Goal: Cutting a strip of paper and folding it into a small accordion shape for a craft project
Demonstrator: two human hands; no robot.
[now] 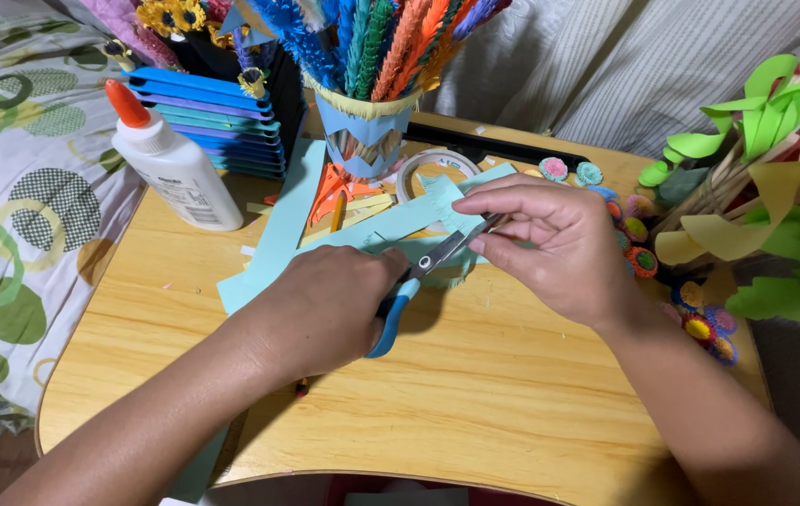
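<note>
Cutting step in hand: left hand (325, 305) is closed around the blue handles of the scissors (418, 281), fingers through the loops, blades pointing far-right and partly open. Right hand (550, 244) pinches a light-blue paper strip (442, 211) between thumb and fingertips, other fingers loosely curled, holding it right at the blade tips. Strip sits mid-table, just far of both hands, over a longer sheet of the same blue paper (273, 248) running left. Whether the blades have bitten into the strip I can't tell, the fingers cover the contact.

Judgement: next cut needs the strip kept taut and fed square into the blades, fingertips clear of the edge.

Around: glue bottle (170, 164) far left, tape roll (433, 169) far centre, cup of paper stems (367, 112) behind it, small rolled paper flowers (643, 253) right, all on the wooden table (475, 403)
</note>
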